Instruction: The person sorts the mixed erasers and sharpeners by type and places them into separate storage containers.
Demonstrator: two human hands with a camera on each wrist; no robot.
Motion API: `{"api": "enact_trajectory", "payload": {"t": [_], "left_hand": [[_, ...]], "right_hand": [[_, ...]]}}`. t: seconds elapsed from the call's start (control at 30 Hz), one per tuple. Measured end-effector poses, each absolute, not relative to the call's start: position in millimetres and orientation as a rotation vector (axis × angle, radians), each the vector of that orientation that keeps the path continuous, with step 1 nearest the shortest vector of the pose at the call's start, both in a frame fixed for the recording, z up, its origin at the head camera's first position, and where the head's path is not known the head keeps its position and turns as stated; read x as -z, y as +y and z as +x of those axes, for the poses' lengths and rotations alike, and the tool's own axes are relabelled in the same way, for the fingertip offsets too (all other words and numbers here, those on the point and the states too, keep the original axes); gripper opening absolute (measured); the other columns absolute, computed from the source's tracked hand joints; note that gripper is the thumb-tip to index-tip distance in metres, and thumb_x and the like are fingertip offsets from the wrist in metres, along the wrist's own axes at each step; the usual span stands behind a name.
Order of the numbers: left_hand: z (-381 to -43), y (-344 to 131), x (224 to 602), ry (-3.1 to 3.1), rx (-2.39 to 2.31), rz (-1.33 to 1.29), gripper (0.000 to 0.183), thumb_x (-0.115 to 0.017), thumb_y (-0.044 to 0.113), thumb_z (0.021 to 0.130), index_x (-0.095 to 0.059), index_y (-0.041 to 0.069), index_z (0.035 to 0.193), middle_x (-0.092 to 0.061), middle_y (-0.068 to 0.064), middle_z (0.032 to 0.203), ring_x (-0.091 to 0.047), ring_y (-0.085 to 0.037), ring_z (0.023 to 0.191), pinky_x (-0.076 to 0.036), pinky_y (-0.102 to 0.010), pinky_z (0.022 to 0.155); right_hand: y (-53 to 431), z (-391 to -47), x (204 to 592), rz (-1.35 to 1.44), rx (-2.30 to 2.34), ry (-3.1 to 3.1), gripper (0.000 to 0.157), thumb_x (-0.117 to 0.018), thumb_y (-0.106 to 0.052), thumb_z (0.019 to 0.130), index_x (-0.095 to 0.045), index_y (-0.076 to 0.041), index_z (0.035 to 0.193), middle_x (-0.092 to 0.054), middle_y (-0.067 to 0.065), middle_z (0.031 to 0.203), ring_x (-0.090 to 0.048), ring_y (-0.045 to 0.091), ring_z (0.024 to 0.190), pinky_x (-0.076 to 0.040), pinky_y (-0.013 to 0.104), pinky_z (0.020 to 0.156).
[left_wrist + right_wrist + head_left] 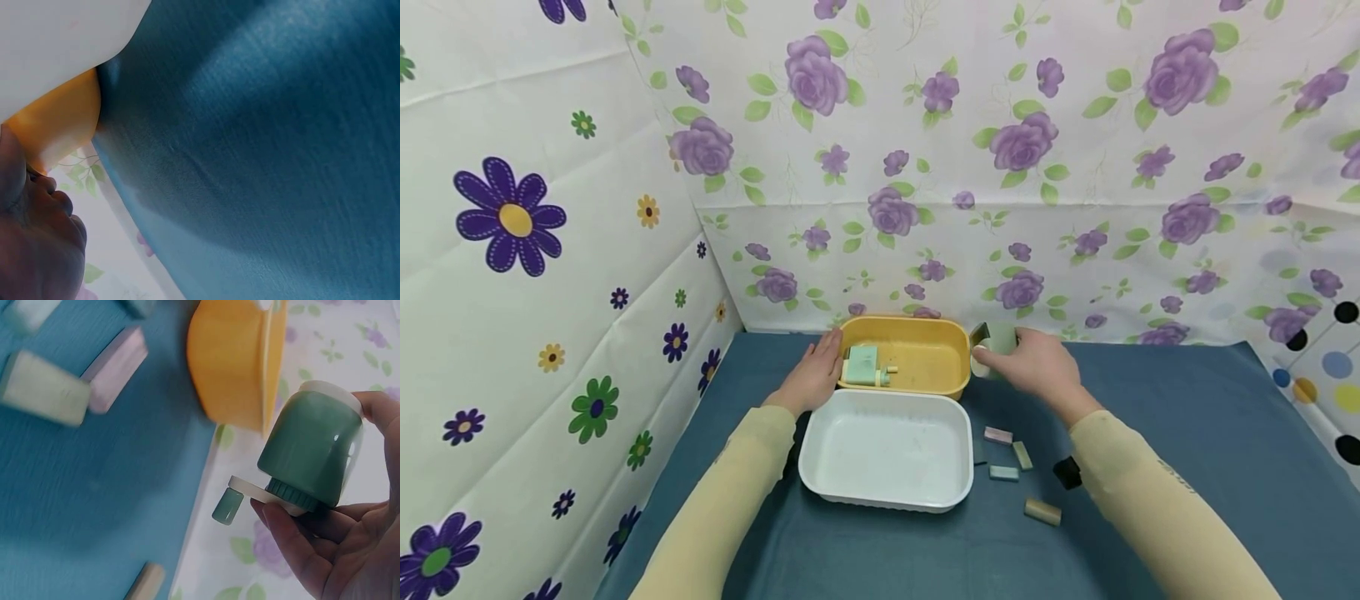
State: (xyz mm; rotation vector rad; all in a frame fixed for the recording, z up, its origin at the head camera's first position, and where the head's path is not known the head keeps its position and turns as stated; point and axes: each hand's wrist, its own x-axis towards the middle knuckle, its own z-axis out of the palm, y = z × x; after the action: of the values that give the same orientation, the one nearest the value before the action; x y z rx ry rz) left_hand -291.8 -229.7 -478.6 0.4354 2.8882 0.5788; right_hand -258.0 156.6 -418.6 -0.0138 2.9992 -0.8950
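My right hand point(1041, 367) grips a green bottle-shaped thing point(312, 440) just right of the yellow basin point(917, 367). In the right wrist view it has a cream end, a ribbed green neck, and a cream arm with a small green knob, much like a hand-crank grinder. My thumb and fingers span its two ends. My left hand point(812, 371) rests against the basin's left rim with its fingers extended. Inside the basin, at the left, lies a similar pale green thing point(862, 365) with cream parts. The left wrist view shows only part of the left hand.
In front of the yellow basin stands a white basin point(887, 450). To its right lie a pink block point(997, 435), a pale green block point(1022, 456), a light blue block point(1003, 473) and a tan block point(1042, 512) on the blue cloth point(970, 558). Flowered sheets point(925, 167) hang behind.
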Motion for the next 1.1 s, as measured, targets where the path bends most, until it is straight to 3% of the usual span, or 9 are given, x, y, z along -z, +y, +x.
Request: {"api": "enact_trajectory", "payload": {"t": [0.3, 0.6, 0.87, 1.1], "left_hand": [[-295, -228, 480, 2.883, -0.597, 0.467, 0.061, -0.027, 0.028, 0.120, -0.005, 0.004, 0.172, -0.001, -0.011, 0.180, 0.001, -0.027, 0.165, -0.003, -0.051, 0.134], [-293, -228, 481, 2.874, -0.617, 0.476, 0.061, -0.027, 0.027, 0.120, -0.003, 0.004, 0.172, 0.001, -0.011, 0.180, 0.002, -0.028, 0.165, -0.002, -0.051, 0.134], [-291, -230, 481, 2.879, -0.607, 0.473, 0.061, -0.026, 0.027, 0.120, -0.003, 0.002, 0.171, -0.001, -0.014, 0.180, -0.001, -0.031, 0.165, -0.003, -0.052, 0.134], [-291, -231, 481, 2.873, -0.620, 0.468, 0.061, -0.027, 0.027, 0.120, -0.003, 0.003, 0.171, -0.001, -0.013, 0.180, -0.001, -0.031, 0.165, -0.003, -0.053, 0.134]], "right_hand": [[131, -253, 409, -0.066, 0.920, 2.980, 0.085, -0.064, -0.083, 0.088, -0.065, -0.008, 0.129, -0.071, 0.014, 0.111, -0.067, 0.032, 0.092, -0.057, 0.045, 0.071], [102, -254, 408, -0.126, 0.953, 2.957, 0.079, -0.066, -0.080, 0.089, -0.068, -0.011, 0.127, -0.072, 0.008, 0.102, -0.067, 0.026, 0.082, -0.055, 0.040, 0.063], [75, -261, 411, -0.119, 0.917, 2.945, 0.063, -0.069, -0.076, 0.089, -0.068, -0.016, 0.108, -0.069, 0.004, 0.090, -0.065, 0.024, 0.074, -0.051, 0.037, 0.057], [66, -267, 411, -0.125, 0.906, 2.962, 0.065, -0.069, -0.075, 0.088, -0.070, -0.015, 0.115, -0.071, 0.003, 0.091, -0.066, 0.022, 0.075, -0.054, 0.038, 0.059]]}}
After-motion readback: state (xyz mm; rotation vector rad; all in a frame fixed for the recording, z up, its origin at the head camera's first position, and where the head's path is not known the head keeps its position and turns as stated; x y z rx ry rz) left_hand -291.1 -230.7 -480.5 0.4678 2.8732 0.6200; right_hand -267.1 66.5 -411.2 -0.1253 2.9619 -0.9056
